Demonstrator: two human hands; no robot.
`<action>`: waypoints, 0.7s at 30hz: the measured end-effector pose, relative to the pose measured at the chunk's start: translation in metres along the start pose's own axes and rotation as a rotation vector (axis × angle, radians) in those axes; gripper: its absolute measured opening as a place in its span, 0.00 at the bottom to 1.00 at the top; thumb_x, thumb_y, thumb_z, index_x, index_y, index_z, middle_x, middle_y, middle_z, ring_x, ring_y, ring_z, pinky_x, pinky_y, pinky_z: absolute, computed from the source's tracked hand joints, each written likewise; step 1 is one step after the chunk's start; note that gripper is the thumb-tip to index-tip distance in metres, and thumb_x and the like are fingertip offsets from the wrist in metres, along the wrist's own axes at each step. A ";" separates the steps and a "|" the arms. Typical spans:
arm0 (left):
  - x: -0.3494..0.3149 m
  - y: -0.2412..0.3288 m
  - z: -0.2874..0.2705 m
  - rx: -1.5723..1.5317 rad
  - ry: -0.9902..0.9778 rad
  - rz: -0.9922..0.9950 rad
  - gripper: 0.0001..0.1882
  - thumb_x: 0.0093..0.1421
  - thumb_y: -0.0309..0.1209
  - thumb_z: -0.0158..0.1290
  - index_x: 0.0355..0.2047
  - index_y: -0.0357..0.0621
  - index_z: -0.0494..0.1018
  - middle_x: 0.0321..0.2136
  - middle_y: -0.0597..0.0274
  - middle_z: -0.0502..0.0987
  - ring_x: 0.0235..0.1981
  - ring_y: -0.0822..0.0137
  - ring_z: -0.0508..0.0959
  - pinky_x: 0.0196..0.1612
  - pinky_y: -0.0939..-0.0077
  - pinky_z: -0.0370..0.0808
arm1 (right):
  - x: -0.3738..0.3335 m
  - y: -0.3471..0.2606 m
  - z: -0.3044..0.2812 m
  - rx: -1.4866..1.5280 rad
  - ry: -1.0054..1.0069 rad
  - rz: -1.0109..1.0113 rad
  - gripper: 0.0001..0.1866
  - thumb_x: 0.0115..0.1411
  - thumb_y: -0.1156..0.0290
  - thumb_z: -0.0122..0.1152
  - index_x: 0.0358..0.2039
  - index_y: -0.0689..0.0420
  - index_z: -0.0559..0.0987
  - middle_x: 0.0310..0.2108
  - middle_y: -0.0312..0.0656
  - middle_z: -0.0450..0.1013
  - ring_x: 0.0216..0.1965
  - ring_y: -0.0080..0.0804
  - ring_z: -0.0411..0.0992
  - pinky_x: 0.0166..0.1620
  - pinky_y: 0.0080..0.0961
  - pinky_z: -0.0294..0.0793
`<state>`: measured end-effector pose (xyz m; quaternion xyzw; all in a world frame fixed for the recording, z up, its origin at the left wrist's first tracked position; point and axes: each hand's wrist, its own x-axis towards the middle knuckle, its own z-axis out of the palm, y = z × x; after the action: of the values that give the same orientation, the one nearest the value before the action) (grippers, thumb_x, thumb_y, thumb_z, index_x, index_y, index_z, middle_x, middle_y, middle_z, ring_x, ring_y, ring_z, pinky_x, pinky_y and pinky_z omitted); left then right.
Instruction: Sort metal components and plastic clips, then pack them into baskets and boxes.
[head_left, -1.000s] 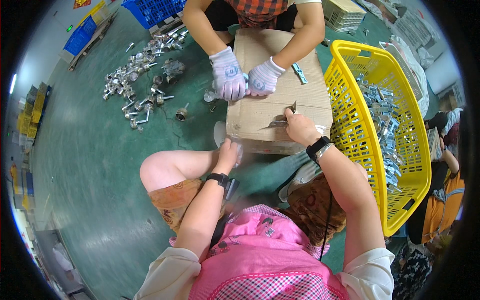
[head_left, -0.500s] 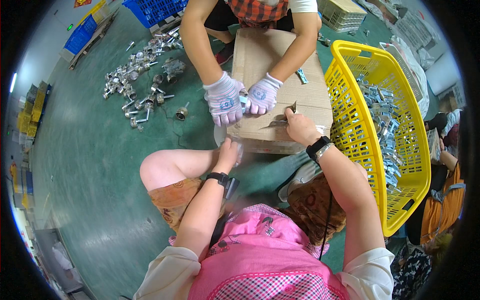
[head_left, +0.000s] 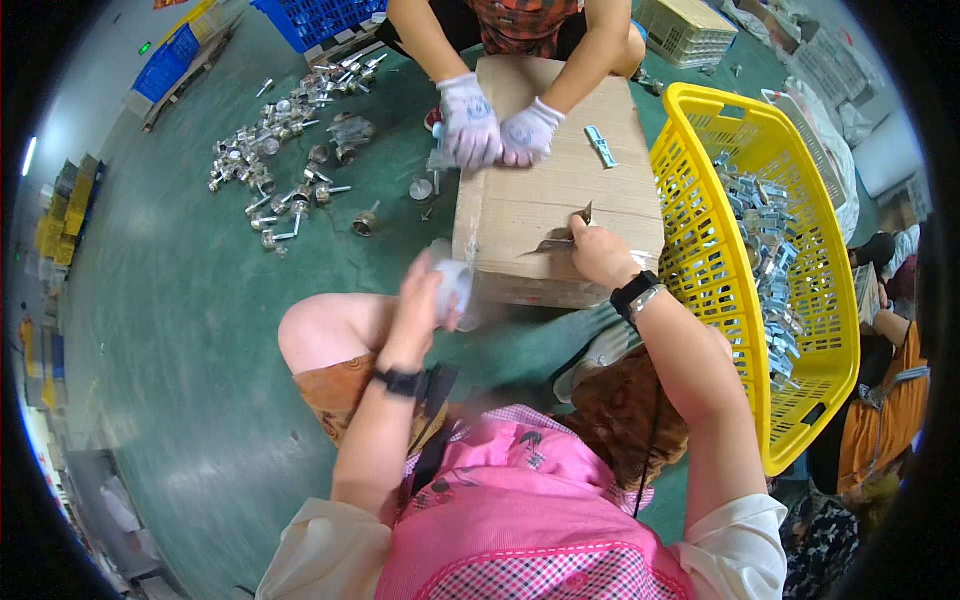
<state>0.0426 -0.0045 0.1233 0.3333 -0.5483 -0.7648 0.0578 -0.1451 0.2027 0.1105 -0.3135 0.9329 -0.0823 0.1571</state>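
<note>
My left hand (head_left: 412,315) is closed on a whitish, see-through round piece (head_left: 455,287). Both are smeared by motion, beside the near left corner of a cardboard box (head_left: 530,200). My right hand (head_left: 603,257) rests on the box top, its fingers closed at a dark, pointed thin piece (head_left: 585,213). A second dark sliver (head_left: 550,244) lies by those fingers; I cannot tell whether the two are joined. Across the box, a co-worker's white-gloved hands (head_left: 500,130) are together at its left edge; what they hold is mostly hidden. A blue-silver metal clip (head_left: 601,147) lies near them.
On the right a yellow basket (head_left: 705,270) holds many blue-silver metal clips (head_left: 770,250). Round metal pieces with stems (head_left: 290,130) lie scattered on the green floor (head_left: 200,330) at the left. A blue crate (head_left: 320,25) stands at the back.
My left hand has swung left from the box's near edge, the whitish piece now showing more. The co-worker's gloved hands have moved farther back. My right hand has stayed in place.
</note>
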 end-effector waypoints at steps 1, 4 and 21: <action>-0.025 0.023 -0.004 -0.043 -0.081 0.169 0.30 0.62 0.35 0.38 0.63 0.40 0.49 0.23 0.56 0.71 0.15 0.68 0.69 0.17 0.77 0.68 | -0.001 0.001 0.000 -0.021 -0.008 0.023 0.11 0.54 0.76 0.45 0.39 0.62 0.66 0.33 0.57 0.74 0.38 0.54 0.73 0.40 0.45 0.72; -0.089 0.088 -0.005 -0.162 -0.325 0.453 0.34 0.62 0.40 0.42 0.62 0.33 0.46 0.30 0.51 0.73 0.21 0.68 0.72 0.25 0.77 0.71 | 0.001 -0.002 -0.003 0.037 0.015 -0.021 0.11 0.55 0.75 0.44 0.39 0.61 0.66 0.33 0.57 0.74 0.38 0.56 0.73 0.40 0.46 0.72; -0.080 -0.041 0.003 0.072 -0.190 -0.018 0.33 0.66 0.35 0.40 0.65 0.41 0.38 0.17 0.54 0.71 0.15 0.64 0.73 0.20 0.71 0.73 | 0.003 0.001 0.005 0.028 0.054 -0.056 0.12 0.52 0.76 0.48 0.38 0.61 0.66 0.32 0.58 0.74 0.38 0.56 0.72 0.40 0.47 0.71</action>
<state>0.1140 0.0504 0.1240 0.2658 -0.5755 -0.7733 -0.0134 -0.1466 0.2010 0.1052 -0.3351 0.9263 -0.1081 0.1338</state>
